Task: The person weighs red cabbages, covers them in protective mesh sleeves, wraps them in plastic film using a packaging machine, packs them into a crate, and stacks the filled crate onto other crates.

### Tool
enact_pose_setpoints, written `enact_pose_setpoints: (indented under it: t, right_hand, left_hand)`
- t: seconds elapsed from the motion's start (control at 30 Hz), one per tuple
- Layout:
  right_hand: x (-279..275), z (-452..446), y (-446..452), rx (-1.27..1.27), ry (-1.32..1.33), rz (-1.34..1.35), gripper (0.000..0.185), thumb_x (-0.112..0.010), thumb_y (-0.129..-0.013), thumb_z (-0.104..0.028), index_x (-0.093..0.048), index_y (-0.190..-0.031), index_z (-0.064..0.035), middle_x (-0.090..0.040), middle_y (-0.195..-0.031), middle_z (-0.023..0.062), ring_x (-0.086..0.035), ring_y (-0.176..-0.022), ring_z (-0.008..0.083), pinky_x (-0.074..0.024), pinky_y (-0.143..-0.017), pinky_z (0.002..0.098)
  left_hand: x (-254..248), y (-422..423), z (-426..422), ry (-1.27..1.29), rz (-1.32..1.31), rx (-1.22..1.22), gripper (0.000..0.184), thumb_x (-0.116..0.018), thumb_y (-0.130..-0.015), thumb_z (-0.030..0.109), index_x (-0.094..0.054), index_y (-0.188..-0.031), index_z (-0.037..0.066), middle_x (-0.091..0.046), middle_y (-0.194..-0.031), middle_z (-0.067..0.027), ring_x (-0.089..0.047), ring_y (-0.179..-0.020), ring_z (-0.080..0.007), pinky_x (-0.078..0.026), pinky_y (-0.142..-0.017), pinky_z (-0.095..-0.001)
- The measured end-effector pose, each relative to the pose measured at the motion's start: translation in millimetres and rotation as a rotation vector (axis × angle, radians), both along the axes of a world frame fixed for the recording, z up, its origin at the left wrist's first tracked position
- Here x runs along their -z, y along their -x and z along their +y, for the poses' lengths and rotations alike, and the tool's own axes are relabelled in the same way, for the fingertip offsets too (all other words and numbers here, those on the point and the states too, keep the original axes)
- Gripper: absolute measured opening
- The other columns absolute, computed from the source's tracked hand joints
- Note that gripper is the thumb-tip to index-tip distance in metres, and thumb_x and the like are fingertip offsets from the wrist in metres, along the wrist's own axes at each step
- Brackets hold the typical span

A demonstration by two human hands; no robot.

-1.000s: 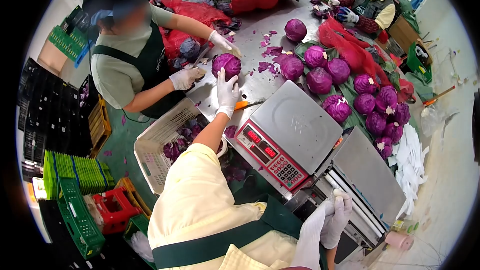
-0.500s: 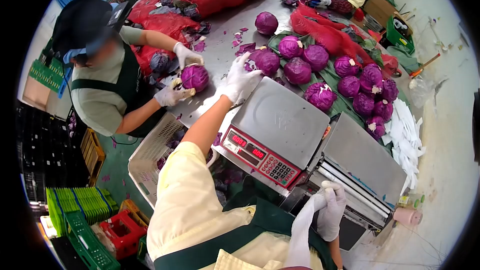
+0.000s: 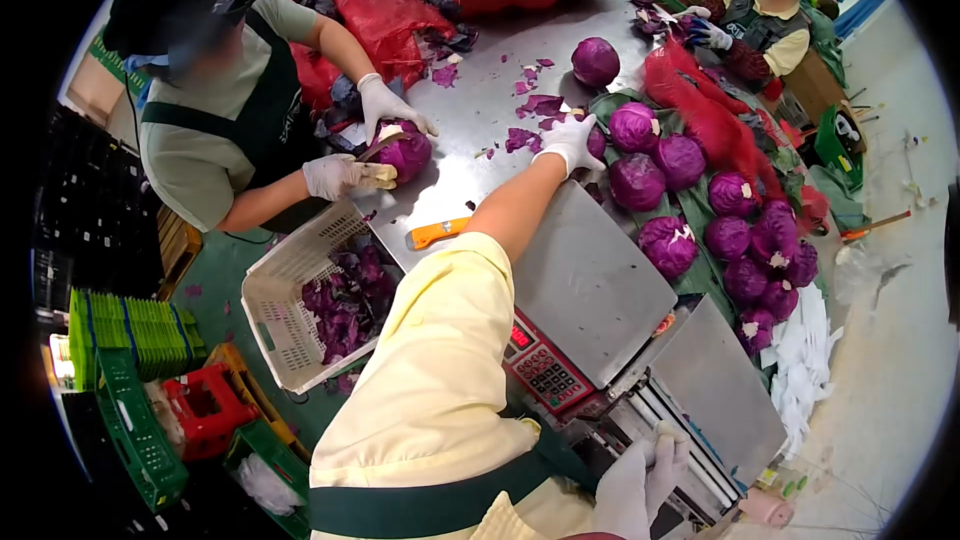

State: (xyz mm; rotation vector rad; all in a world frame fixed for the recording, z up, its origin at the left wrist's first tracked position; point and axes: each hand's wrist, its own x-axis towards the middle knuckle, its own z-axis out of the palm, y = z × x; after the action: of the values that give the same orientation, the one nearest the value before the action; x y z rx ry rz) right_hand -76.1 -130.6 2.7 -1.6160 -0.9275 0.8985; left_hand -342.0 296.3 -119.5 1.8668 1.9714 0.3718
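My left hand [image 3: 570, 145], in a white glove, reaches across the scale to the table and is closed around a red cabbage [image 3: 597, 143], its fingers on both sides. Most of that cabbage is hidden behind the hand. Low in the view, my right hand [image 3: 660, 470], also gloved, has its fingers pinched on a white sleeve-like strip [image 3: 620, 490]. The digital scale [image 3: 590, 290] lies between my hands with its bare steel plate upward. Just right of the left hand, more red cabbages [image 3: 637, 183] rest on green cloth.
A co-worker at left holds a cabbage [image 3: 405, 155] and a blade. An orange-handled tool [image 3: 437, 232] lies at the table edge above a crate [image 3: 290, 330] of leaf scraps. A roller machine [image 3: 715, 390] and white strips [image 3: 800, 370] are at right. Another person works at the back.
My left hand has moved forward and right and closed on a cabbage. My right hand has lowered slightly. The co-worker's blade is now visible against their cabbage. The view has shifted.
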Motion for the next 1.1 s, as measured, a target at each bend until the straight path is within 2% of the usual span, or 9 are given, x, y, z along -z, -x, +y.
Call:
enact_pose_setpoints:
  t: [0.13,0.2,0.27,0.43,0.57,0.6,0.8,0.93,1.1]
  right_hand:
    - [2,9,1,-0.049,0.065,0.224,0.011,-0.054,-0.092,-0.011,-0.059,-0.096,-0.0024,-0.056,-0.085,0.0023,-0.05,-0.076,0.0099,-0.041,-0.07,0.0245]
    - [3,12,4,-0.061,0.058,0.293,0.012,-0.056,-0.091,-0.01,-0.059,-0.098,-0.0009,-0.058,-0.086,0.0036,-0.053,-0.076,0.0103,-0.0436,-0.069,0.0246]
    - [2,15,9,-0.077,0.044,0.279,0.012,-0.057,-0.091,-0.009,-0.059,-0.099,-0.0006,-0.058,-0.086,0.0041,-0.053,-0.076,0.0101,-0.0433,-0.069,0.0244]
    - [0,10,3,-0.035,0.045,0.209,0.013,-0.057,-0.089,-0.008,-0.061,-0.097,0.0012,-0.06,-0.088,0.0052,-0.054,-0.08,0.011,-0.0439,-0.073,0.0246]
    - [-5,1,-1,0.049,0.084,0.305,0.014,-0.058,-0.088,-0.007,-0.064,-0.097,0.0005,-0.062,-0.093,0.0058,-0.056,-0.083,0.0113,-0.0437,-0.076,0.0242]
    - [-3,1,-3,0.064,0.077,0.346,0.014,-0.057,-0.088,-0.007,-0.064,-0.098,0.0001,-0.062,-0.091,0.0053,-0.057,-0.081,0.011,-0.0441,-0.075,0.0243]
    - [-2,3,-6,0.074,-0.006,0.43,0.013,-0.058,-0.087,-0.007,-0.063,-0.097,-0.0007,-0.062,-0.087,0.0029,-0.056,-0.077,0.0095,-0.0443,-0.073,0.0244]
    - [0,2,-12,0.057,-0.001,0.349,0.013,-0.054,-0.087,-0.006,-0.062,-0.096,-0.0011,-0.062,-0.087,0.0032,-0.056,-0.077,0.0099,-0.0447,-0.073,0.0251]
    - [-3,6,-7,-0.042,0.008,0.334,0.012,-0.053,-0.089,-0.006,-0.06,-0.097,-0.0018,-0.061,-0.089,0.0035,-0.055,-0.078,0.01,-0.0445,-0.074,0.0249]
  left_hand:
    - [-21,-27,-8,-0.492,0.0,0.069,0.096,-0.08,-0.06,0.054,-0.041,-0.14,0.018,-0.047,-0.131,-0.0216,-0.05,-0.118,-0.0411,-0.042,-0.099,-0.0471]
    - [-17,-49,6,-0.282,-0.416,0.323,0.093,-0.078,-0.063,0.053,-0.041,-0.139,0.014,-0.047,-0.131,-0.0226,-0.048,-0.12,-0.0412,-0.041,-0.099,-0.046]
    - [-4,-79,1,-0.192,-0.428,0.364,0.095,-0.079,-0.062,0.052,-0.041,-0.139,0.012,-0.047,-0.13,-0.0235,-0.047,-0.12,-0.0411,-0.042,-0.099,-0.0444]
    - [-5,-114,-17,-0.303,0.02,0.231,0.094,-0.087,-0.046,0.051,-0.045,-0.123,0.016,-0.052,-0.114,-0.0164,-0.053,-0.106,-0.037,-0.048,-0.086,-0.0499]
    - [-14,-128,-17,-0.138,0.059,0.215,0.12,-0.09,-0.044,0.045,-0.027,-0.145,0.025,-0.042,-0.131,-0.0197,-0.044,-0.118,-0.0477,-0.045,-0.09,-0.058]
    - [-3,-130,-12,-0.178,0.062,0.205,0.118,-0.09,-0.045,0.047,-0.029,-0.144,0.028,-0.042,-0.13,-0.0158,-0.048,-0.114,-0.0425,-0.047,-0.087,-0.0578]
    - [11,-110,15,-0.209,-0.389,0.069,0.11,-0.087,-0.048,0.048,-0.038,-0.14,0.012,-0.046,-0.126,-0.0278,-0.052,-0.115,-0.041,-0.045,-0.098,-0.0424]
    - [-48,-85,-23,-0.221,-0.553,0.345,0.1,-0.086,-0.054,0.044,-0.042,-0.134,0.003,-0.044,-0.126,-0.0282,-0.047,-0.12,-0.0389,-0.039,-0.104,-0.0396]
    - [-124,-59,-120,-0.052,-0.24,0.8,0.086,-0.084,-0.059,0.038,-0.046,-0.131,0.008,-0.043,-0.128,-0.0228,-0.047,-0.119,-0.0373,-0.04,-0.102,-0.039]
